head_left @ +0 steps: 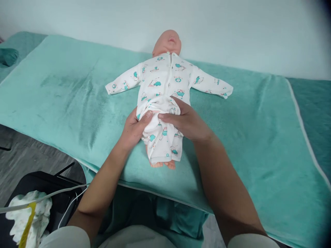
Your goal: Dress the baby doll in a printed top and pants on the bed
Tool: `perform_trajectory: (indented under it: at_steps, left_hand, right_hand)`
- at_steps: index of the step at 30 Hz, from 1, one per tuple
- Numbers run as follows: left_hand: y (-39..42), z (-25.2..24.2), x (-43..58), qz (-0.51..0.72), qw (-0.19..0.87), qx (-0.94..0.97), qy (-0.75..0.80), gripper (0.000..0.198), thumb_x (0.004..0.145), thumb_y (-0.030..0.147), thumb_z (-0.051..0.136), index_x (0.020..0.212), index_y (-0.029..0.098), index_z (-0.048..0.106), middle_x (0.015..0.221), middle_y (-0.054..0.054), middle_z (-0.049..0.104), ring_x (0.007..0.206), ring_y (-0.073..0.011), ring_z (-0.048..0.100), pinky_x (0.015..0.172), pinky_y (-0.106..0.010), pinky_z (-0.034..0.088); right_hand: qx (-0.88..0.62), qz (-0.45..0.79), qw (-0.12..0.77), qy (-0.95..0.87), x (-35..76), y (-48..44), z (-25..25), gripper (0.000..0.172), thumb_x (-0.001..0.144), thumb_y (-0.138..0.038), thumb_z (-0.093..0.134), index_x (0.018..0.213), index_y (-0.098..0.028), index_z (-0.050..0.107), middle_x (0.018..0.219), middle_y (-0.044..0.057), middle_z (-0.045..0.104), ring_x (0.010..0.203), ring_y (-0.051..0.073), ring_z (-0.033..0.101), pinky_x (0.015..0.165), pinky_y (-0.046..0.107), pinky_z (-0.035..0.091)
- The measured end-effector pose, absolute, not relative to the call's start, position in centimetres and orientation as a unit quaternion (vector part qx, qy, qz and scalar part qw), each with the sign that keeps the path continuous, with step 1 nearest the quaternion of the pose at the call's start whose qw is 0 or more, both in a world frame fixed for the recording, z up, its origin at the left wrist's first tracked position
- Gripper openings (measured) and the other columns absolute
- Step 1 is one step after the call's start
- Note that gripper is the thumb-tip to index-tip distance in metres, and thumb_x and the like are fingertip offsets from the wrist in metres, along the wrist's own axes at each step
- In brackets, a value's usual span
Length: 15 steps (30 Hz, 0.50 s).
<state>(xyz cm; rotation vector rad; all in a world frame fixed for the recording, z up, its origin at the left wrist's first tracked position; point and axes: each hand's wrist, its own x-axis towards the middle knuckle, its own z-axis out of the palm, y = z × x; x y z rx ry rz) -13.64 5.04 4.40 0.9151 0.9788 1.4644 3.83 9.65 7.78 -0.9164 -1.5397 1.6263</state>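
Note:
A baby doll [168, 43] lies on its back, dressed in a white baby top [157, 74] printed with small teal figures, both sleeves spread sideways. Over its legs are matching baby pants [164, 141], bunched at the waist, with the feet showing below the hem. My left hand [134, 129] grips the pants' waist on the left, thumb on top of the cloth. On the right, my right hand [187, 119] pinches the same waistband, its thumb pointing inward. Most fingertips are hidden by the folds.
The doll rests on a padded table with a teal cover [98, 86], against a pale wall [103, 20]. At lower left, a black chair [36, 179] bears a crumpled printed cloth [43, 206]. A pale cable [59, 191] crosses there.

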Motion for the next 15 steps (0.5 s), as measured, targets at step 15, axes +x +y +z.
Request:
perform_trajectory:
  at_steps: [15]
  left_hand:
    - [-4.3,8.6,-10.7,0.607,0.588,0.248,0.474,0.032,0.080,0.037,0.085,0.105,0.020,0.076,0.089,-0.002,0.075,0.076,-0.0166,0.068,0.066,-0.026,0.049]
  right_hand:
    - [-0.360,0.476,0.148,-0.789,4.3,9.6,9.6,0.023,0.078,-0.038,0.072,0.088,-0.018,0.074,0.090,0.001,0.074,0.088,0.021,0.066,0.075,0.030,0.047]
